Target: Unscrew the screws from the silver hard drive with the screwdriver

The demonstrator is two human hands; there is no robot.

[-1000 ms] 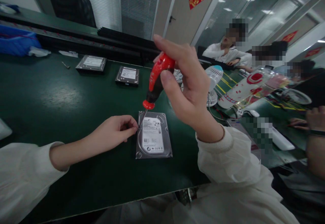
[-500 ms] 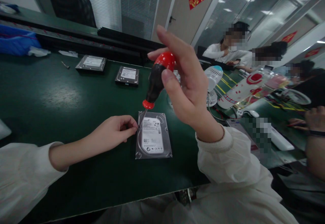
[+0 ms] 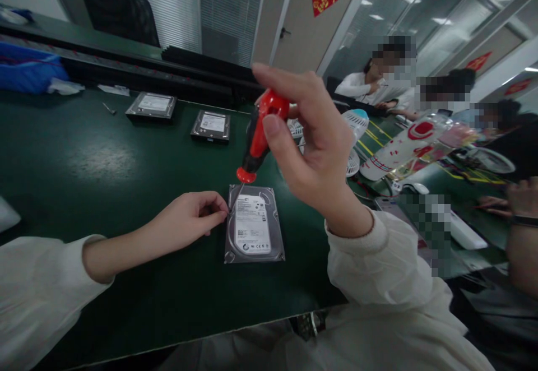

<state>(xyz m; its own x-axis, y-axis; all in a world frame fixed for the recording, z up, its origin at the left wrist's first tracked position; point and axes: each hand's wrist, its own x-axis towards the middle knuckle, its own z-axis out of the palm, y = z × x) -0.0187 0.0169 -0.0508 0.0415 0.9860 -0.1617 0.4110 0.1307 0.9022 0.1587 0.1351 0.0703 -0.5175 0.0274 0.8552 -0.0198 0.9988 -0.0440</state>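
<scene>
A hard drive [image 3: 252, 222] lies flat with its white label up on the green table. My right hand [image 3: 317, 141] grips the red and black handle of a screwdriver [image 3: 254, 144] between thumb and fingers, above the drive. The shaft slants down to the drive's left edge. There, my left hand [image 3: 208, 212] has thumb and forefinger pinched together beside the screwdriver's tip. What those fingertips hold, if anything, is too small to make out.
Two more hard drives, one on the left [image 3: 152, 106] and one nearer the middle [image 3: 210, 126], rest at the back. A small metal piece [image 3: 109, 109] lies left of them. To the right stand a white fan [image 3: 355, 127] and a patterned bottle [image 3: 399, 147]. Co-workers sit beyond.
The screwdriver handle has turned, showing more red towards me. My right hand has shifted slightly right, its raised forefinger lower. My left hand and the drive have stayed put.
</scene>
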